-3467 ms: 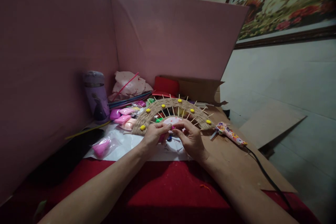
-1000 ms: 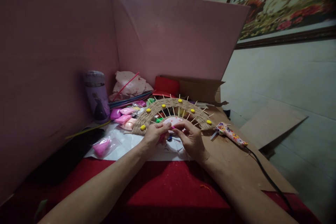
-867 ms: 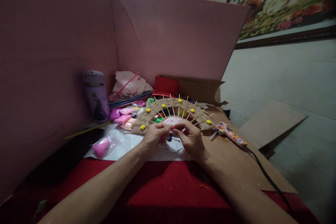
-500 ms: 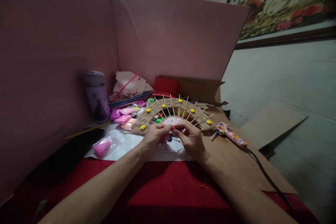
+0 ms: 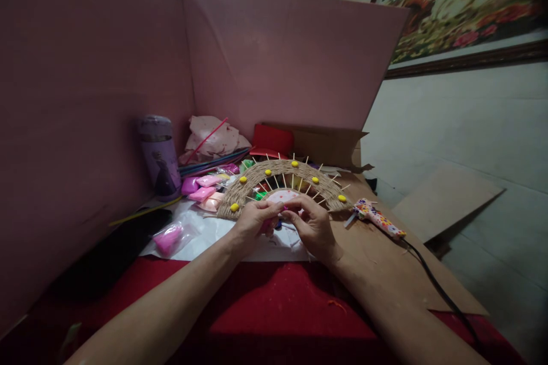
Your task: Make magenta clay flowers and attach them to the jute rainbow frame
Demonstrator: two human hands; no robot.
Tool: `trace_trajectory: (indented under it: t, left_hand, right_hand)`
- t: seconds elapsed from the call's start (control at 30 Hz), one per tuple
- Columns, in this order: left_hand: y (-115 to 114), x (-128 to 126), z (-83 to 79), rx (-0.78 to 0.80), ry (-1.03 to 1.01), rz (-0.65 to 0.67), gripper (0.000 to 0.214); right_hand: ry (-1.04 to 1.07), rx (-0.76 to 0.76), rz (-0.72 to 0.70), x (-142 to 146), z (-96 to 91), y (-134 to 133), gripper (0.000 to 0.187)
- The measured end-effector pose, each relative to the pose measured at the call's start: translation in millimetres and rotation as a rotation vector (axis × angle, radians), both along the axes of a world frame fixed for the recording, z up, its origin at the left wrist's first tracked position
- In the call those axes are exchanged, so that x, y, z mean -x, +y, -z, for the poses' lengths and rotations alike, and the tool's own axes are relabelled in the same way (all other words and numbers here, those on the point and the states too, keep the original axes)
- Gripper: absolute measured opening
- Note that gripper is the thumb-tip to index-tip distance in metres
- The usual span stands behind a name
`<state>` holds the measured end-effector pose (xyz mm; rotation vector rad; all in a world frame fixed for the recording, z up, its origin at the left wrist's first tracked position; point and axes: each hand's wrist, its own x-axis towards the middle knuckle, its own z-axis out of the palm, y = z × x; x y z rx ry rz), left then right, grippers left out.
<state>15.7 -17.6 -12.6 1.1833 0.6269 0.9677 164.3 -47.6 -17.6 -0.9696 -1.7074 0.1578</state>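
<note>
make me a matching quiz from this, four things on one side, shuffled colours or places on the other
1. small pink piece
2. glue gun
3. bottle
4. twine arch

A. purple, standing at the left
B. dotted with yellow pieces
C. held between left hand and right hand
D. flower-patterned, with a black cord

Pairs: 1-C, 2-D, 3-A, 4-B

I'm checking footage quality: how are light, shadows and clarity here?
Head view: dim, the pink left panel shaded; head view: shadow across the red cloth; head view: pink piece between left hand and right hand too small to make out.
</note>
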Motion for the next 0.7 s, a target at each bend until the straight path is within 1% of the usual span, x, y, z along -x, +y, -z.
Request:
trace_trajectory:
  t: [0.1, 0.2, 0.37, 0.53, 0.7]
  left_hand:
    - [-0.4, -0.1, 0.6, -0.012, 0.018, -0.013, 0.042]
    - [0.2, 0.0, 1.8, -0.02, 0.032, -0.008, 0.04]
    - [0.0, 0.7, 1.3, -0.026, 0.014, -0.001, 0.036]
    - [-1.2, 0.4, -0.3, 0.001, 0.008, 0.001, 0.037]
    - [-0.8, 1.1, -0.4, -0.001, -0.001, -0.009, 0.033]
  right_hand:
    - [0.0, -0.024, 0.012, -0.1, -1.0, -0.4, 0.006]
    - [0.005, -0.033, 0.022, -0.2, -1.4, -0.7, 0.007]
    - [0.01, -0.021, 0.029, -0.3, -1.2, -0.3, 0.005]
    - [0.013, -0.027, 0.007, -1.2, 0.0, 0.7, 0.005]
    - [0.016, -0.002, 0.04, -1.6, 0.9, 0.6, 0.005]
